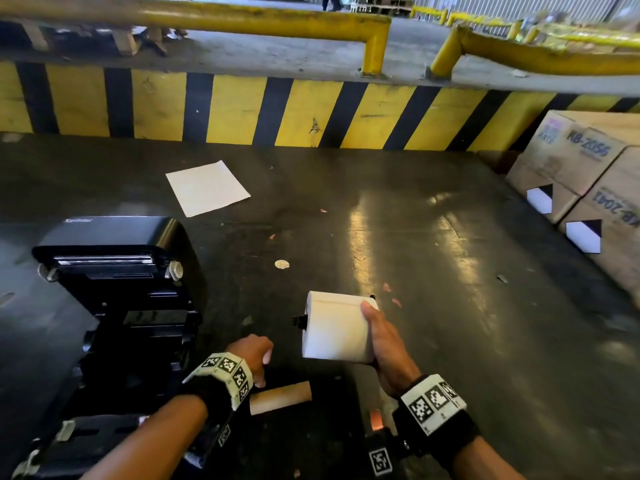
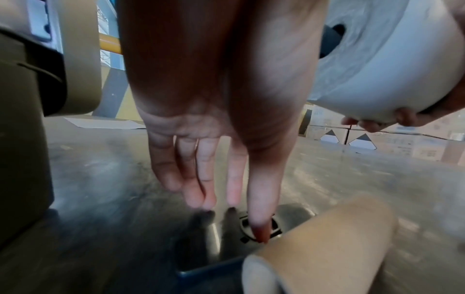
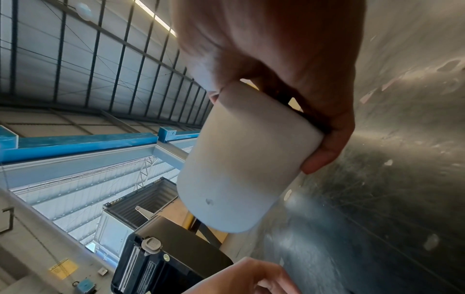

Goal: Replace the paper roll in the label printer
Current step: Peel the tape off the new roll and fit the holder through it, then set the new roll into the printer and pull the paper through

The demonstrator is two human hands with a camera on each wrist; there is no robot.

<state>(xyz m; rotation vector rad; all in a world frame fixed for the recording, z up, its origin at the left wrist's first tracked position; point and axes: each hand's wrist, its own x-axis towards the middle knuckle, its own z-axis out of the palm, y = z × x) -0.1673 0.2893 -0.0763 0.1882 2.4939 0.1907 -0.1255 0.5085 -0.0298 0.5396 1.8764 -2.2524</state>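
Right hand [image 1: 384,341] grips the white paper roll [image 1: 337,327] off the dark floor [image 1: 450,271], thumb on the far right edge, fingers curled under it. Roll's long axis runs roughly left-right, slightly tilted; a black spindle [image 1: 299,321] pokes out its left end, pointing toward the printer side. Left hand [image 1: 251,355] holds nothing, fingers straight and pointing down, tips at the floor next to a small round black part [image 2: 261,228]. Empty brown cardboard core [image 1: 280,397] lies flat on the floor just beside the left hand, axis also left-right. Black label printer [image 1: 117,306] sits to the left, lid open, well apart from the roll. White sheet [image 1: 207,188] lies on the floor farther back. Cardboard boxes [image 1: 585,174] at right.
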